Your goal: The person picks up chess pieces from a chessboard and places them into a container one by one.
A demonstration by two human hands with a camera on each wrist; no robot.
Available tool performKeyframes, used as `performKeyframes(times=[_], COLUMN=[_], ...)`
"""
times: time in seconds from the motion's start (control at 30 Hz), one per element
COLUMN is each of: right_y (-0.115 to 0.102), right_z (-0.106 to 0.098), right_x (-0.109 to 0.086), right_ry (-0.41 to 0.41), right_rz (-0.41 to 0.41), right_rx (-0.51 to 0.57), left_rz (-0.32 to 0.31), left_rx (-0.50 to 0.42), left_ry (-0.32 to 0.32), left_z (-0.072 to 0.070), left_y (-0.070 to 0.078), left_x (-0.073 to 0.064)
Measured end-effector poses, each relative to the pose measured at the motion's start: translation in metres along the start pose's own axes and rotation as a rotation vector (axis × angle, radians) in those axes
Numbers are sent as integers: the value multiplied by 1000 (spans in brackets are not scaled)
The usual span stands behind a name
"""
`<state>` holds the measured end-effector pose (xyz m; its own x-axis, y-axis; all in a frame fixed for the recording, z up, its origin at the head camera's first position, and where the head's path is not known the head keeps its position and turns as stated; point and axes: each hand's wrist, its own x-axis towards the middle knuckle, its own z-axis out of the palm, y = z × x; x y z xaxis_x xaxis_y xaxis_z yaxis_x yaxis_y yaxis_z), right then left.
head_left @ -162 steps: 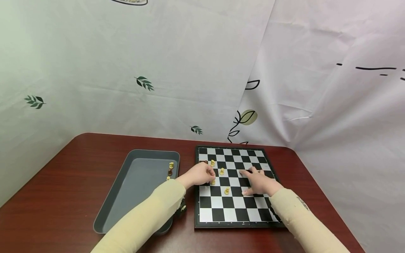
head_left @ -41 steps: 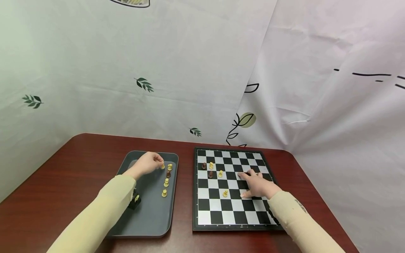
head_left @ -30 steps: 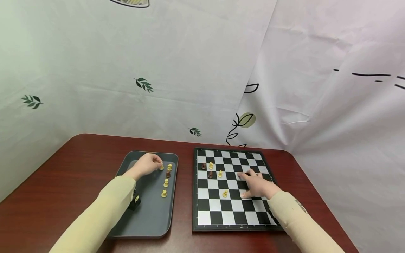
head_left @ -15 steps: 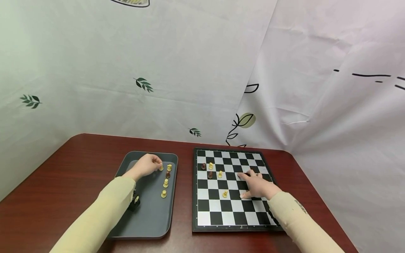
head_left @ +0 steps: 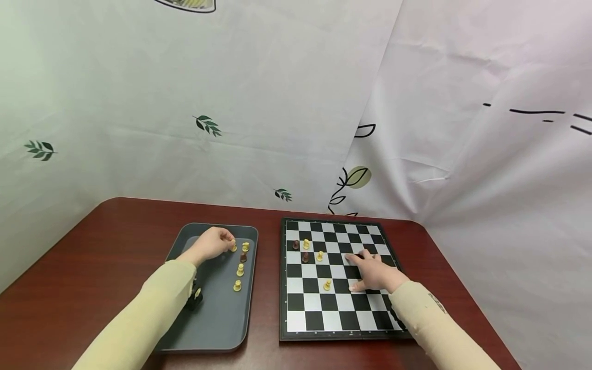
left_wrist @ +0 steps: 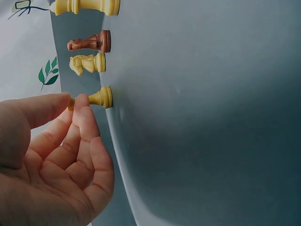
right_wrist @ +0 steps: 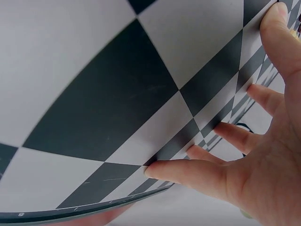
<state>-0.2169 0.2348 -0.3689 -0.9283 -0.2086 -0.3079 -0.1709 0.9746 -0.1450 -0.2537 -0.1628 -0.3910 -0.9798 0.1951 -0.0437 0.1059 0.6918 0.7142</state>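
Indoor nook: table (head_left: 69, 257), leaf-print cloth (head_left: 287, 113)

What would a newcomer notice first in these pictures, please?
Most striking is the square, black and white chessboard on the reddish-brown table, with the person's spread right hand resting on it. To its left, over a grey rectangular tray, the left hand pinches a small yellow chess piece.

Tray (head_left: 217, 318) left of chessboard (head_left: 331, 319), both on table (head_left: 88, 267), chess pieces (head_left: 240, 270) on each, backdrop (head_left: 277, 92) behind

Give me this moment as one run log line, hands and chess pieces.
left grip: pinching yellow chess piece, in tray | right grip: spread, touching chessboard | on chessboard: three yellow pieces, two brown pieces
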Motion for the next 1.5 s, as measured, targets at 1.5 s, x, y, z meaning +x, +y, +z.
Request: performKeyframes(times=[1.5], right_y=[2], right_z=[1], right_x=[1], right_ry=[-4], right_rz=[-4], right_rx=[-6], left_rz=[87], left_rx=[-45], left_ry=[16], left_z=[-8], left_y=[38], left_x=[-10])
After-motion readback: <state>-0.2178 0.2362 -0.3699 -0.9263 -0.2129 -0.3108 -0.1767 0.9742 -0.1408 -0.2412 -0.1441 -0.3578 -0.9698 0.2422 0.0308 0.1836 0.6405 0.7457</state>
